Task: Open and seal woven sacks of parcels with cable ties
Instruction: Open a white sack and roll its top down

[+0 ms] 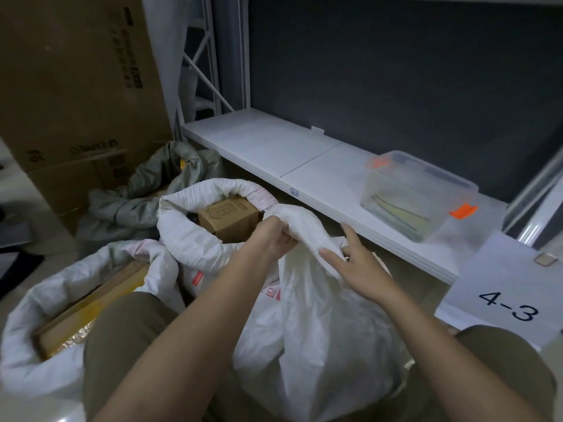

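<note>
Head view: white woven sack [320,330], upright between the knees, long axis vertical, mouth upward and open. Rolled rim [213,190] looping from left around to the hands; brown carton [228,217] visible inside the mouth. Left hand [271,236] gripping the gathered rim fabric, fingers curled round it. Right hand [359,257] just beside, thumb and curled fingers pinching the same fold, index finger extended. Second open sack [39,315] at lower left, holding parcels. Clear plastic box [417,193] on white shelf [274,147], well apart.
</note>
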The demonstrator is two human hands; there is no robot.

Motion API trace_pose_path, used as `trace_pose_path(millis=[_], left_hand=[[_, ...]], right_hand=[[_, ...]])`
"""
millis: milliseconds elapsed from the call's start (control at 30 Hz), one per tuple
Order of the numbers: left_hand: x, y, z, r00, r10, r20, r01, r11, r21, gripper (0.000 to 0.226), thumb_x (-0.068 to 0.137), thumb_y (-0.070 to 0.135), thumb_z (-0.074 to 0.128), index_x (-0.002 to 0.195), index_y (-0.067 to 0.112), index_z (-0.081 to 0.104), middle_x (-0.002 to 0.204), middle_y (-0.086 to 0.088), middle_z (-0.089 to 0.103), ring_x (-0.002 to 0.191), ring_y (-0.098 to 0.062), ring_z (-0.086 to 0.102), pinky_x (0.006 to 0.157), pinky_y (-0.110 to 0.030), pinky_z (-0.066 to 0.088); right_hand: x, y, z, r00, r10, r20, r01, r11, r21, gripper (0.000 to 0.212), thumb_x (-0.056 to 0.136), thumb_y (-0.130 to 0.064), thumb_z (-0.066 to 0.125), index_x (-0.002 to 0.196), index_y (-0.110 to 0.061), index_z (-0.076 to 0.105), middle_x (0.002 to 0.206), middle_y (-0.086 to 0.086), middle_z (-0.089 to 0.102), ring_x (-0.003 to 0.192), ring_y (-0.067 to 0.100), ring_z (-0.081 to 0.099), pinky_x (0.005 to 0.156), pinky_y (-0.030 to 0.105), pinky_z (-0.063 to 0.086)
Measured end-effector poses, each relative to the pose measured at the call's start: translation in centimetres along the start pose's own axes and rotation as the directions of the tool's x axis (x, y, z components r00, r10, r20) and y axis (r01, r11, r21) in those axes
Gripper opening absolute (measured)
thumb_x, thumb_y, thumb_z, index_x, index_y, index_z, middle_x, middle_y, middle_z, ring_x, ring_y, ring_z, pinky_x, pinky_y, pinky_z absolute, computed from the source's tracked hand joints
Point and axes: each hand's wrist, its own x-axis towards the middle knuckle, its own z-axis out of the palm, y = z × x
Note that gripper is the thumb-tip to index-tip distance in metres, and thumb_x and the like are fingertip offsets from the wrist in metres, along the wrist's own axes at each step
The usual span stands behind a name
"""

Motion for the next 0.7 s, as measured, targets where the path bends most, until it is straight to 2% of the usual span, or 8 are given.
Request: trace_pose_path(millis=[67,133,200,267,400,467,567,700], left_hand=[[0.2,-0.4,-0.5,0.992,-0.031,0.124,0.03,0.999,0.017,0.026,0.098,-0.002,0.029,0.107,-0.001,0.054,0.099,-0.012,0.057,0.096,-0.026,0.057,0.088,-0.034,0.047],[-0.1,-0.3,-1.3,0.978,-0.073,0.196,0.068,0.997,0.029,0.02,0.098,0.001,0.033,0.103,0.001,0.052,0.108,-0.011,0.057,0.099,-0.023,0.057,0.093,-0.038,0.046],[0.0,0.4,-2.6,0.971,-0.183,0.152,0.162,0.977,0.141,0.021,0.097,0.013,0.043,0.115,0.002,0.048,0.115,-0.01,0.061,0.103,-0.023,0.059,0.09,-0.038,0.047],[0.3,0.6,-4.3,0.958,-0.282,0.045,0.225,0.842,0.491,0.051,0.097,0.04,0.045,0.116,-0.006,0.055,0.108,-0.009,0.069,0.102,-0.022,0.063,0.088,-0.034,0.048],[0.9,-0.3,-5.7,0.99,-0.047,-0.131,0.131,0.64,0.757,0.082,0.091,0.068,0.032,0.11,-0.004,0.066,0.096,-0.013,0.072,0.09,-0.025,0.07,0.086,-0.036,0.055],[1.6,-0.8,-5.6,0.986,0.016,-0.166,0.113,0.67,0.733,0.086,0.086,0.073,0.037,0.124,-0.002,0.054,0.103,-0.017,0.067,0.09,-0.029,0.069,0.081,-0.038,0.058],[2.2,-1.0,-4.6,0.973,-0.217,-0.079,0.227,0.831,0.508,0.1,0.076,0.075,0.053,0.142,0.001,0.033,0.124,-0.024,0.057,0.101,-0.034,0.065,0.075,-0.039,0.058],[3.7,-1.4,-3.3,0.973,-0.216,-0.081,0.23,0.929,0.291,0.066,0.083,0.022,0.072,0.136,0.001,0.04,0.105,-0.02,0.059,0.086,-0.031,0.064,0.063,-0.037,0.056]], right_hand=[[0.3,0.0,0.5,0.999,-0.006,-0.049,0.003,0.999,-0.054,0.034,0.093,-0.042,0.054,0.124,-0.027,0.058,0.099,-0.007,0.064,0.086,0.018,0.058,0.074,0.03,0.044],[0.4,-0.1,0.7,0.972,-0.081,-0.221,0.041,0.983,-0.181,0.02,0.093,-0.026,0.053,0.105,-0.019,0.067,0.084,0.001,0.064,0.078,0.025,0.056,0.061,0.03,0.036],[0.4,0.4,1.1,0.918,-0.191,-0.348,0.068,0.939,-0.337,0.023,0.091,-0.017,0.052,0.107,-0.015,0.07,0.087,0.005,0.065,0.075,0.029,0.06,0.058,0.028,0.033],[0.2,1.3,1.9,0.846,-0.39,-0.364,0.149,0.828,-0.541,0.029,0.085,-0.015,0.05,0.103,-0.012,0.073,0.079,0.006,0.064,0.056,0.028,0.059,0.046,0.026,0.031],[-0.4,2.3,3.9,0.777,-0.547,-0.312,0.236,0.712,-0.661,0.046,0.069,-0.003,0.069,0.114,-0.013,0.07,0.073,0.01,0.059,0.045,0.023,0.053,0.034,0.024,0.027],[-0.6,2.4,4.3,0.785,-0.56,-0.265,0.265,0.69,-0.673,0.066,0.058,0.003,0.081,0.12,-0.015,0.066,0.074,0.011,0.057,0.05,0.024,0.054,0.036,0.023,0.028],[-1.2,2.7,4.9,0.772,-0.605,-0.193,0.32,0.634,-0.704,0.087,0.051,0.0,0.086,0.128,-0.02,0.051,0.076,0.008,0.055,0.056,0.021,0.054,0.039,0.02,0.031],[-2.0,4.2,5.1,0.766,-0.623,-0.158,0.365,0.624,-0.691,0.086,0.06,-0.018,0.088,0.134,-0.019,0.043,0.084,0.006,0.061,0.06,0.016,0.057,0.042,0.019,0.043]])
